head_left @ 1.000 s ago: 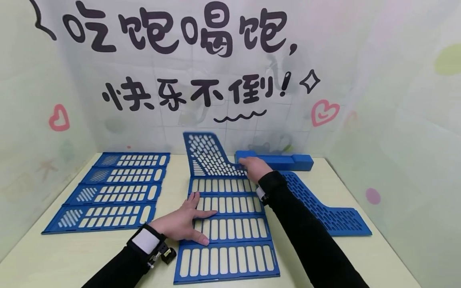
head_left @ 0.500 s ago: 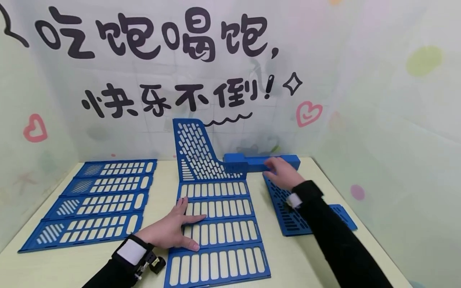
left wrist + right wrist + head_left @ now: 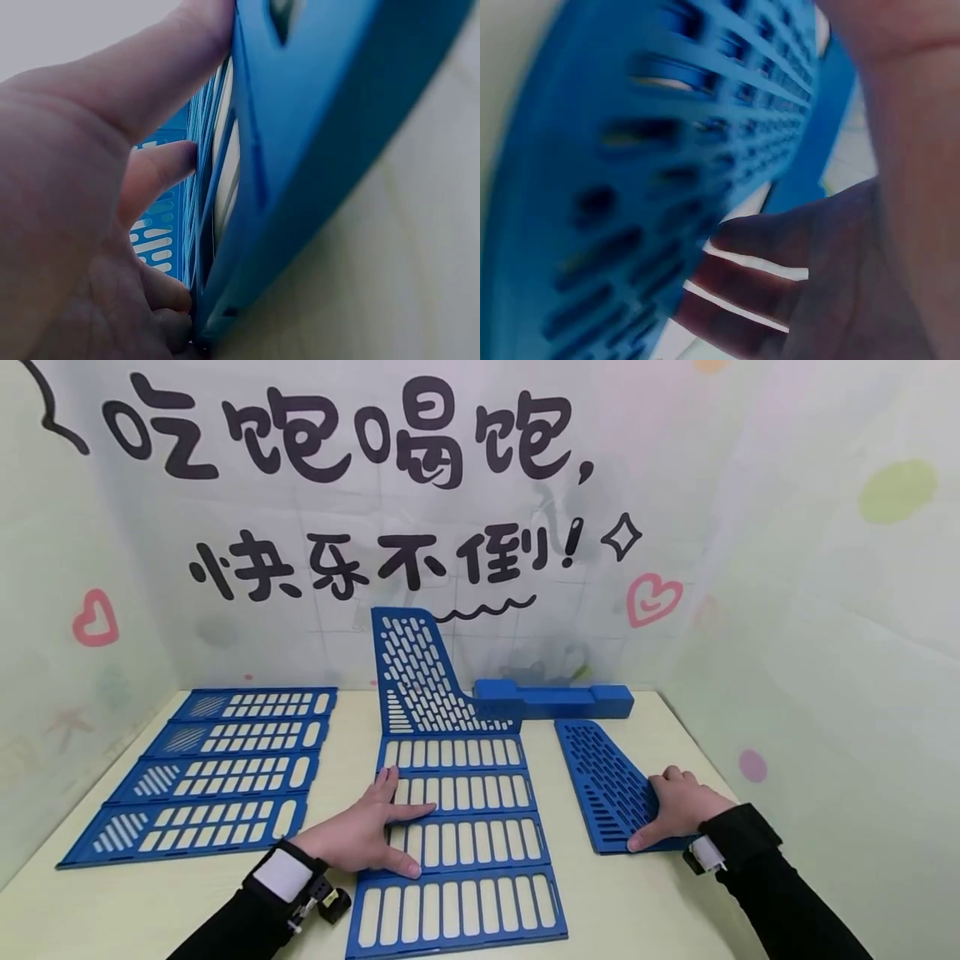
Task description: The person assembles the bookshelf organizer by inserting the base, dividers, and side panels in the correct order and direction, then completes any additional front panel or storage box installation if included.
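Note:
In the head view, my left hand [image 3: 367, 831] lies with spread fingers on the slotted blue panels [image 3: 457, 902] in the middle; the left wrist view shows its fingertips along their edge. At their far end, a blue perforated side panel [image 3: 416, 685] of a file rack stands upright, apart from both hands. On the right, my right hand [image 3: 682, 810] spans the low part of flat blue side panels [image 3: 600, 785], thumb on the near edge, fingers over the far edge. The right wrist view shows those fingers against the perforated panel [image 3: 667, 142]; its narrow end is hidden under my hand.
Several blue panels with windows and striped cutouts [image 3: 217, 789] lie in a row on the left of the pale table [image 3: 622, 910]. A long blue bar-shaped piece [image 3: 562, 700] lies at the back, partly behind the upright panel. Printed sheeting [image 3: 480, 560] encloses the table.
My right hand has left the upright side panel, which stays standing, and moved right and nearer onto the flat side panels. The left hand stays on the slotted panels. The head view shifted slightly.

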A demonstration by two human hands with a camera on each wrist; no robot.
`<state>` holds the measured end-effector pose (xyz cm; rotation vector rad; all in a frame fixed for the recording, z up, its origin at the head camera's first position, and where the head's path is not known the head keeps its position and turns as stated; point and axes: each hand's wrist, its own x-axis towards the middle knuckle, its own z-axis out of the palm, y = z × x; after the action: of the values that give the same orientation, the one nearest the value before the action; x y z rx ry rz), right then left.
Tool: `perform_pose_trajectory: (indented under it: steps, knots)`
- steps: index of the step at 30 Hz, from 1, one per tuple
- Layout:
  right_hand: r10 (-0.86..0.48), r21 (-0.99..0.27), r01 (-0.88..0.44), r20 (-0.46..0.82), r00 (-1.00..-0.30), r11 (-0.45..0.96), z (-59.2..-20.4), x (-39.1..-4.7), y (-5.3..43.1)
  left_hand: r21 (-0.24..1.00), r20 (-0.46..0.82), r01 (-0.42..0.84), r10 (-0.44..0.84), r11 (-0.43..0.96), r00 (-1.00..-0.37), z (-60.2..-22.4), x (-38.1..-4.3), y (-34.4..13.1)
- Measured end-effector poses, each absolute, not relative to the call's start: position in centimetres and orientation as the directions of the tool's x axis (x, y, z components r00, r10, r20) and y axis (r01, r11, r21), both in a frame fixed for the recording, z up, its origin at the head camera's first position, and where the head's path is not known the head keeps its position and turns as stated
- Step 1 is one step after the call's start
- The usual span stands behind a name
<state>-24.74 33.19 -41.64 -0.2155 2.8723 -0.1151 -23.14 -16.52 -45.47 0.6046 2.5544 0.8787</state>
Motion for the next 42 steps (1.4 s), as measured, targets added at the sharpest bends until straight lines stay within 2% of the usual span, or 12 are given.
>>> perform_pose_trajectory:
  steps: [7, 12, 15, 22, 25, 29, 32, 37, 42]
  knots:
    - [-0.132, -0.039, -0.127, -0.177, -0.975, 0.991, -41.8, -24.3, 32.9, 0.642, -0.191, 0.293, 0.518, 0.708, -0.833, -45.4, -23.0, -16.5]
    - [-0.125, -0.074, -0.116, -0.116, -0.985, 0.990, -42.2, -24.2, 33.5, 0.637, -0.195, 0.290, 0.512, 0.714, -0.836, -45.3, -23.0, -16.6]
    - [-0.131, -0.157, -0.115, -0.096, -0.987, 0.981, -42.3, -24.5, 34.4, 0.636, -0.201, 0.279, 0.503, 0.720, -0.841, -45.3, -23.1, -16.6]
    - [-0.209, -0.442, -0.114, -0.171, -0.963, 0.890, -40.9, -25.0, 36.6, 0.637, -0.200, 0.278, 0.502, 0.719, -0.841, -45.6, -23.3, -16.6]
    - [-0.250, -0.484, -0.178, -0.088, -0.964, 0.857, -40.0, -25.4, 36.1, 0.637, -0.198, 0.277, 0.500, 0.720, -0.843, -45.7, -23.4, -16.6]
    - [-0.235, -0.486, -0.240, 0.073, -0.969, 0.840, -39.6, -26.5, 34.0, 0.632, -0.204, 0.270, 0.492, 0.726, -0.846, -45.8, -23.4, -16.6]
    - [-0.202, -0.451, -0.247, 0.147, -0.968, 0.858, -39.9, -27.7, 32.2, 0.632, -0.204, 0.268, 0.490, 0.727, -0.848, -45.8, -23.4, -16.6]
    - [-0.188, -0.374, -0.250, 0.196, -0.963, 0.893, -40.9, -29.7, 30.0, 0.633, -0.203, 0.269, 0.491, 0.726, -0.847, -45.8, -23.4, -16.6]
    - [-0.186, -0.357, -0.244, 0.188, -0.964, 0.902, -41.4, -30.5, 28.8, 0.635, -0.208, 0.268, 0.494, 0.725, -0.845, -45.8, -23.3, -16.7]
